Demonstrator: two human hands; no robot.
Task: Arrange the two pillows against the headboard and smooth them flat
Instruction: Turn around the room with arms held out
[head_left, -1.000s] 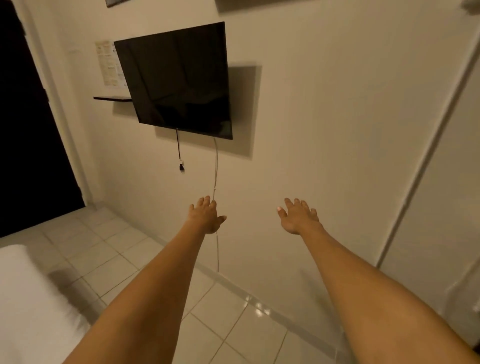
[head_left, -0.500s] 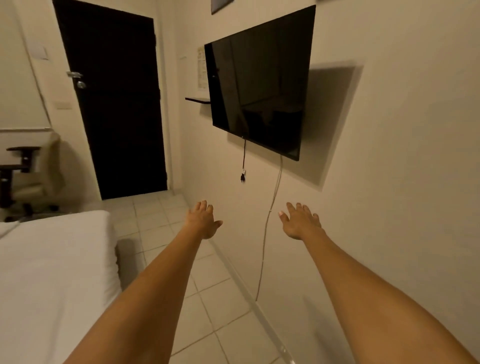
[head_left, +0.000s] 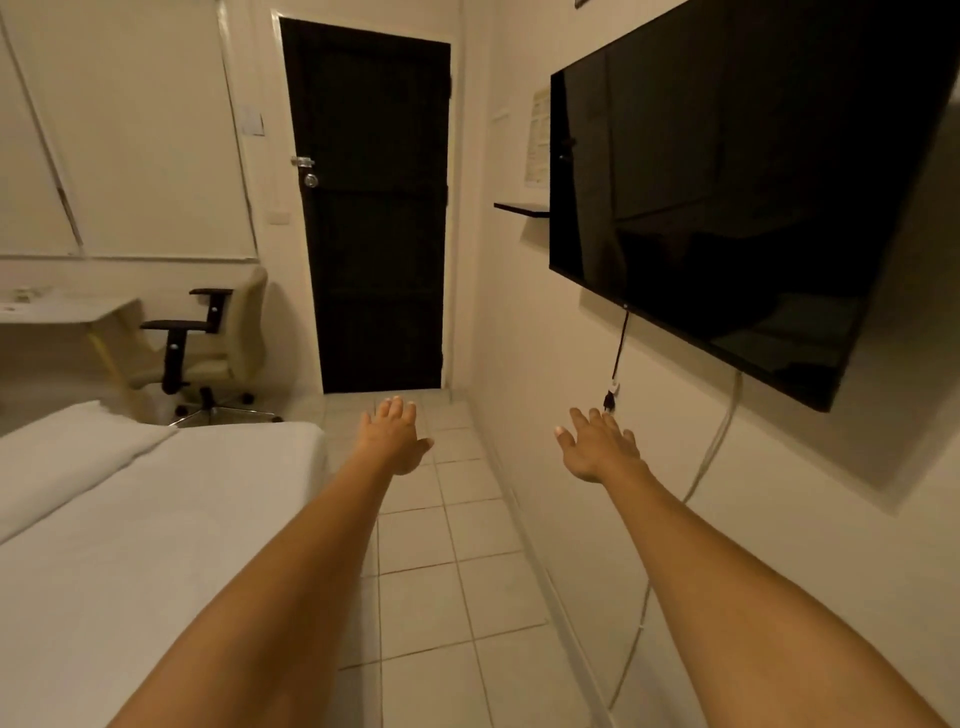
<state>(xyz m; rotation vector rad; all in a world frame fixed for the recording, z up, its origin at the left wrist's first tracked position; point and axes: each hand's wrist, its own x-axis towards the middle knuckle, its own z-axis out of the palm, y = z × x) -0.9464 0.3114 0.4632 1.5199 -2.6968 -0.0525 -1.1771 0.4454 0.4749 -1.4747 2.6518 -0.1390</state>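
Both my arms reach straight out in front of me over the tiled floor. My left hand is open, palm down, fingers spread, holding nothing, just past the bed's right corner. My right hand is open too and empty, close to the wall under the television. The bed with a white sheet fills the lower left. A folded white cover lies across its far end. No pillow and no headboard is in view.
A black wall-mounted television hangs at the right with a dangling plug and a white cable. A dark door closes the far end of the tiled aisle. An office chair and a desk stand behind the bed.
My view has swung left from the television wall to the door, the chair and the bed. Both hands stay stretched out, open and empty.
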